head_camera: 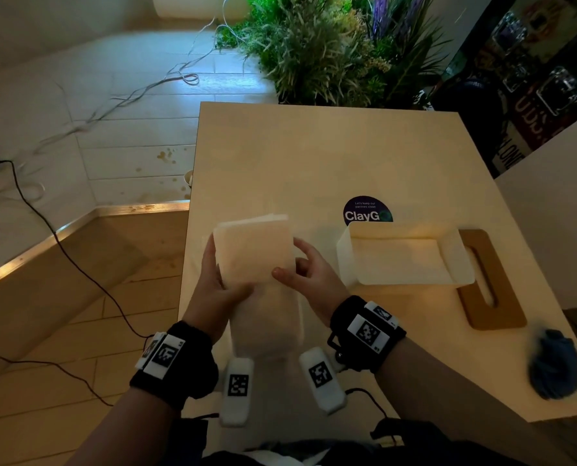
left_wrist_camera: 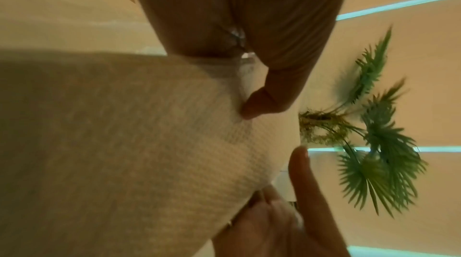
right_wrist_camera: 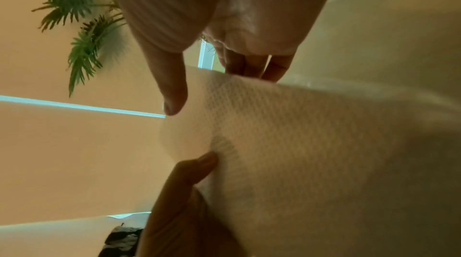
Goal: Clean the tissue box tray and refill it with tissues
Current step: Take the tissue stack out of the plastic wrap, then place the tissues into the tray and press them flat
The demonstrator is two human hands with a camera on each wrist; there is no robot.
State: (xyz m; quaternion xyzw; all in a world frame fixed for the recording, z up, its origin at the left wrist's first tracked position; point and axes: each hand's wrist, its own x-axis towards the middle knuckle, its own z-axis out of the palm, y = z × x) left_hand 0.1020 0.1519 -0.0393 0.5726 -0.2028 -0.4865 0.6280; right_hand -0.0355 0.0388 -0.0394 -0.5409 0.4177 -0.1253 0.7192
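Observation:
A thick stack of white tissues is raised above the table's near left part, held between both hands. My left hand grips its left edge, thumb across the lower front. My right hand grips the right edge, thumb on the front. The embossed tissue stack fills the left wrist view, with my left thumb pressed on it. In the right wrist view the tissue stack lies between thumb and fingers. The white tissue box tray stands to the right on the table, with nothing inside it.
A brown lid with a long slot lies partly under the tray's right side. A blue cloth sits near the table's right front edge. A round dark sticker is behind the tray. Plants stand beyond the table.

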